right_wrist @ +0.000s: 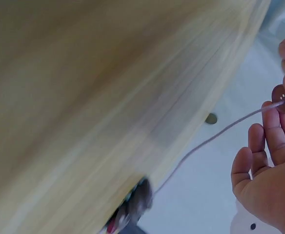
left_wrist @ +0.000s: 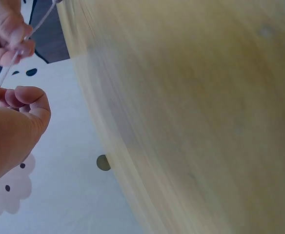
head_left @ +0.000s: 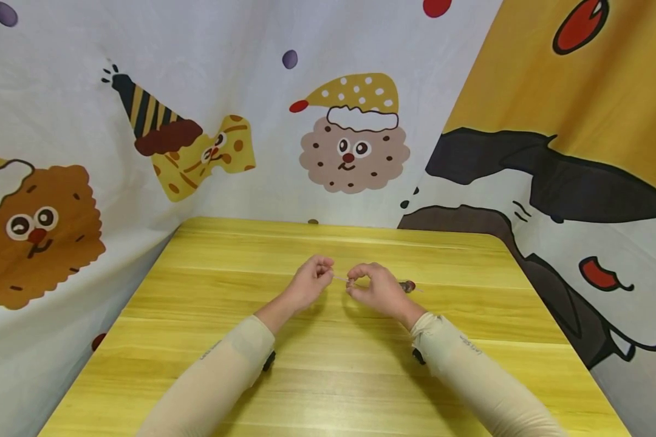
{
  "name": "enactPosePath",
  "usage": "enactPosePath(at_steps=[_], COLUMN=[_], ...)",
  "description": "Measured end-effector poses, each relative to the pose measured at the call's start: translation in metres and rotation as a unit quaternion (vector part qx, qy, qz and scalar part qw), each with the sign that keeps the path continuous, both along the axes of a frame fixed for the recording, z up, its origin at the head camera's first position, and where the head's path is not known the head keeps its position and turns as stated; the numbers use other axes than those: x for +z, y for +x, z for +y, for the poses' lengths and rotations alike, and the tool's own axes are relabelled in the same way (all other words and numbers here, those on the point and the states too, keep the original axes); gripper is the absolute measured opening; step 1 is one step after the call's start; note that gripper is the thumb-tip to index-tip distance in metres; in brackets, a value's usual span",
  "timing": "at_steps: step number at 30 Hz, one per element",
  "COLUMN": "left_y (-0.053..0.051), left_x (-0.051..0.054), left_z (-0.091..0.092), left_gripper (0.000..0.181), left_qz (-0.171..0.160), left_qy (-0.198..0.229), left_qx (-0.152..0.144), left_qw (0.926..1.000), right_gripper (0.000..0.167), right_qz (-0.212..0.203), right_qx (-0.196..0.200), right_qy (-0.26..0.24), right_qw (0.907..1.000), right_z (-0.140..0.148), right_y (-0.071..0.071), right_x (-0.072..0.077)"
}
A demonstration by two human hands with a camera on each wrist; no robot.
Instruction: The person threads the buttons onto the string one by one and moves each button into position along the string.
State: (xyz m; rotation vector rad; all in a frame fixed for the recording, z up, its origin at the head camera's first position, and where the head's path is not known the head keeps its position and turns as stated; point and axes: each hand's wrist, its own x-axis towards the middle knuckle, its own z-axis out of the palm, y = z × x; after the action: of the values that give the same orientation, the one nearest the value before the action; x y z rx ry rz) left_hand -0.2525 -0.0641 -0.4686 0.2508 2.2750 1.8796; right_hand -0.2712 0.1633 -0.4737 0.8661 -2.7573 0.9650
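My left hand (head_left: 308, 284) pinches one end of a thin pale cord (head_left: 339, 278) between thumb and fingers. Just to its right, my right hand (head_left: 381, 290) holds a small round brown button (right_wrist: 277, 92) at its fingertips. Several holes show in the button's face in the right wrist view, and the cord passes through one. From there the cord (right_wrist: 220, 133) runs to a bunch of dark, shiny pieces (right_wrist: 136, 201), partly cut off and blurred. In the head view this bunch (head_left: 408, 286) lies on the table behind the right hand; its pieces are too small to tell.
A yellow wood-grain table (head_left: 328, 376) spreads beneath both hands. Behind it and along its sides hangs a white cloth (head_left: 273, 182) printed with cartoon biscuits and a dog-like figure. Both forearms, in pale sleeves (head_left: 224, 364), reach across the table's front part.
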Motion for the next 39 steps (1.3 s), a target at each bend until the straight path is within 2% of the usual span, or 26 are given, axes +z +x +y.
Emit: enactPosePath(at_steps=[9, 14, 19, 28, 34, 39], left_y=[0.0, 0.0, 0.0, 0.001, 0.001, 0.001], left_x=[0.001, 0.002, 0.002, 0.003, 0.0, -0.005], left_z=[-0.004, -0.007, -0.009, -0.012, -0.012, -0.013], left_gripper=[0.03, 0.03, 0.03, 0.03, 0.029, 0.031], left_qz=[-0.001, 0.002, 0.004, 0.004, 0.003, -0.001], left_qy=[0.006, -0.002, 0.003, 0.012, -0.003, -0.021], left_qx=[0.012, 0.018, 0.022, 0.034, 0.042, 0.054], left_qw=[0.9999, 0.9998, 0.9998, 0.9993, 0.9991, 0.9983], right_gripper=[0.015, 0.013, 0.012, 0.009, 0.035, 0.039], right_qz=[0.001, 0.019, 0.031, 0.022, -0.006, -0.026], right_qx=[-0.023, -0.026, -0.03, -0.044, -0.06, -0.084], right_qy=[0.052, 0.082, 0.098, 0.111, 0.108, 0.097], right_qw=[0.9984, 0.9961, 0.9943, 0.9926, 0.9923, 0.9914], right_z=[0.046, 0.068, 0.081, 0.095, 0.106, 0.124], right_y=[-0.014, -0.02, -0.024, -0.024, -0.022, -0.019], right_x=[-0.002, -0.007, -0.012, -0.013, -0.012, -0.007])
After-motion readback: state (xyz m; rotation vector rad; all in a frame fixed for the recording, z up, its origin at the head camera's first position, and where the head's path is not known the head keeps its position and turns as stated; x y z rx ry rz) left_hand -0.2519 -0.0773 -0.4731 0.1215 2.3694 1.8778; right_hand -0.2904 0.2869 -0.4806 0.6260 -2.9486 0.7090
